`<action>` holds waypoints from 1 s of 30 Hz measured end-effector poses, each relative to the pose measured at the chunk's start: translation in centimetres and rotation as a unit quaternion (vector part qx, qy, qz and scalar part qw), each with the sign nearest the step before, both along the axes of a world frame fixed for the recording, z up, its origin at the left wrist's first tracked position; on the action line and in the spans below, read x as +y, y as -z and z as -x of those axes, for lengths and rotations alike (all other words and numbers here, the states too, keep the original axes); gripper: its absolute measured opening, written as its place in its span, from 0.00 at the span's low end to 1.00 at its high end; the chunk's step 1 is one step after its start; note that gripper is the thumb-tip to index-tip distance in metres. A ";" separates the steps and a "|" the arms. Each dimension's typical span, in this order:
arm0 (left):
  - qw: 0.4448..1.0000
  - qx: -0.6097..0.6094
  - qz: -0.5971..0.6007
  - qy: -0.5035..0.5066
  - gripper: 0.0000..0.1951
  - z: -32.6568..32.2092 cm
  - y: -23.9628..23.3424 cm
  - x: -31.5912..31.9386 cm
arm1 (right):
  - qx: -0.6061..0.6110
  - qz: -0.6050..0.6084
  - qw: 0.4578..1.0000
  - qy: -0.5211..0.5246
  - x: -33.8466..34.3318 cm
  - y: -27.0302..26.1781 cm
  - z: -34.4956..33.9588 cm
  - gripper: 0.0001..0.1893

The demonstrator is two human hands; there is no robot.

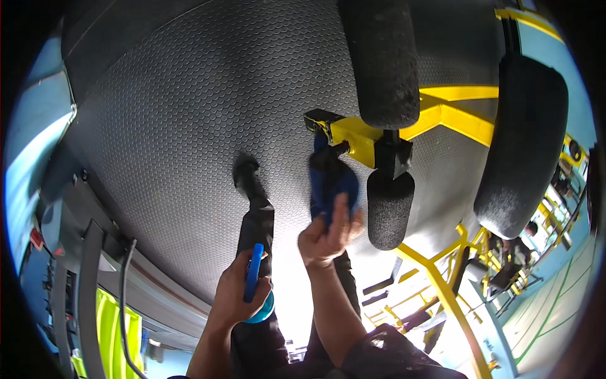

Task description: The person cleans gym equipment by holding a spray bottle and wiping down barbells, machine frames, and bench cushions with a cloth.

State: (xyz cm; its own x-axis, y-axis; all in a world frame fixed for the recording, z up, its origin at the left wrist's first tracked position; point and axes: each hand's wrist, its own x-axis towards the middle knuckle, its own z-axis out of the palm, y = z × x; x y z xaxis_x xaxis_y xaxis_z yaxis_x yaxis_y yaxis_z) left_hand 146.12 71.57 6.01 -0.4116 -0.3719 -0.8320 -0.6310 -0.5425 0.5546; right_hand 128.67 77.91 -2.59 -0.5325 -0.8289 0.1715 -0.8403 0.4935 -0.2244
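My left hand (234, 291) is closed around a spray bottle with a blue head (254, 272) and a teal body (264, 309), most of the body hidden behind the hand. My right hand (324, 240), slightly blurred, holds a dark blue cloth (348, 187) that hangs near the end of a yellow steel frame (360, 139). I cannot tell whether the cloth touches the frame. Just right of the cloth are a short black foam pad (391, 211) and a longer padded roller (386, 61) of an exercise machine.
A large black pad (523, 147) stands at the right on the yellow frame. Textured black rubber matting (203, 104) covers the floor. A yellow upright (447, 303) rises at lower right. Farther off, a person (511, 253) is among yellow gym machines. Grey bars (90, 284) stand at left.
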 end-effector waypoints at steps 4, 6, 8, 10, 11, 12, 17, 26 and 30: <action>0.998 0.004 0.030 0.053 0.25 1.0 0.5 -0.4 | -0.147 0.148 0.925 0.316 0.1 6.8 1.0 0.21; 0.996 -0.014 0.010 0.087 0.25 1.6 0.1 -1.3 | -0.278 0.332 0.800 0.415 -3.5 10.2 0.8 0.24; 0.991 -0.041 -0.046 0.121 0.24 2.5 0.2 -1.3 | -0.271 0.416 0.760 0.419 -4.9 14.4 1.2 0.27; 0.991 -0.006 0.000 0.135 0.24 2.7 0.8 -0.6 | -0.259 0.442 0.748 0.422 -5.8 17.8 0.5 0.25; 0.990 0.001 -0.019 0.143 0.24 4.0 1.3 0.0 | -0.319 0.400 0.711 0.482 -4.5 21.3 1.2 0.22; 0.987 -0.025 -0.016 0.159 0.24 3.0 1.4 -0.2 | -0.421 0.377 0.663 0.491 -6.3 19.9 0.0 0.21; 0.981 -0.037 0.016 0.192 0.24 2.4 2.4 -0.1 | -0.459 0.482 0.649 0.370 -5.4 14.0 1.9 0.17; 0.980 0.007 0.015 0.197 0.24 6.3 4.2 2.8 | -0.540 0.397 0.553 0.495 -2.4 33.3 1.9 0.19; 0.982 0.012 0.057 0.177 0.24 6.2 3.4 3.1 | -0.615 -0.391 0.661 0.181 -2.4 28.9 3.7 0.16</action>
